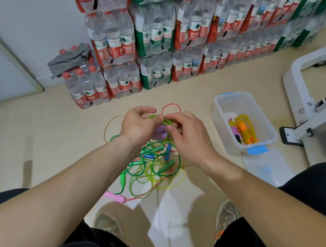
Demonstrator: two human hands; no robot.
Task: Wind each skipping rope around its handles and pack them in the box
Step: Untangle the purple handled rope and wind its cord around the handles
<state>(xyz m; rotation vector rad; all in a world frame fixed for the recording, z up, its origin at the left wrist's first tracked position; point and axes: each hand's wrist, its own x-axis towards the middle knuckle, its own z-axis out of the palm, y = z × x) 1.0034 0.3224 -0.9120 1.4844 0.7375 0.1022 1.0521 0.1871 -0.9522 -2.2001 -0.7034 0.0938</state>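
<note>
The purple handles [159,134] are held above the floor, just above the frame centre, with the green rope [165,121] looped over them. The left hand [140,126] is closed around the purple handles, fingers curled. The green rope is pinched between thumb and forefinger of the right hand [189,138], immediately at 3 o'clock from the left hand; the two hands are nearly touching.

Directly below the hands, at 6 o'clock, a tangled pile of ropes [153,167] is spread on the floor [34,146]. A blue handle [167,151], a green handle [122,179] and a pink handle [116,197] are visible in it, the pink handle lying at the 7 o'clock edge.

The clear box [220,114] is placed on the floor at 3 o'clock from the pile, near but apart from it. Two wound ropes are seen inside: one yellow with orange handles [244,130], one pinkish bundle [233,128] beside it. The lid [266,169] is folded open at the box's 6 o'clock side.

Stacked packs of bottled water [155,35] are lined up at 12 o'clock, with a grey cloth [70,60] laid on the leftmost pack.
</note>
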